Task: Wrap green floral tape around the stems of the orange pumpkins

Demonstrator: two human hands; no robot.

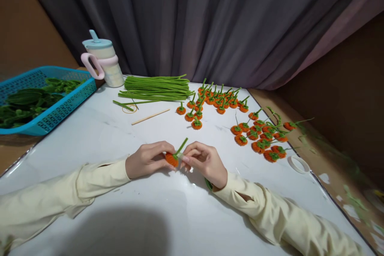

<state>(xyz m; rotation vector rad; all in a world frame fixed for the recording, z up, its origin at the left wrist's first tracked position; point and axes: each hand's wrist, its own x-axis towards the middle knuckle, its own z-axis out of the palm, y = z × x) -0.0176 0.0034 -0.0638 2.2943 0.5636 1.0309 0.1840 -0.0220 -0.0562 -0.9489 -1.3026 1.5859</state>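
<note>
Between the thumb and fingers of my left hand point(150, 159) is a small orange pipe-cleaner pumpkin point(171, 159). Its green stem point(181, 146) points up and to the right. Close beside it, my right hand point(206, 163) is closed in a pinch on a pale, see-through strip point(180, 156) that looks like tape and touches the stem's base. The strip's far end is hard to make out. Both hands are just above the white tabletop point(126, 200), near its middle.
Finished orange pumpkins point(220, 102) stand in groups at the back right. Green pipe cleaners point(156, 88) lie behind a thin wooden stick point(150, 117) and a rubber band point(129, 108). A tumbler point(105, 62) and blue basket point(64, 106) are left; a tape roll point(299, 165) is right.
</note>
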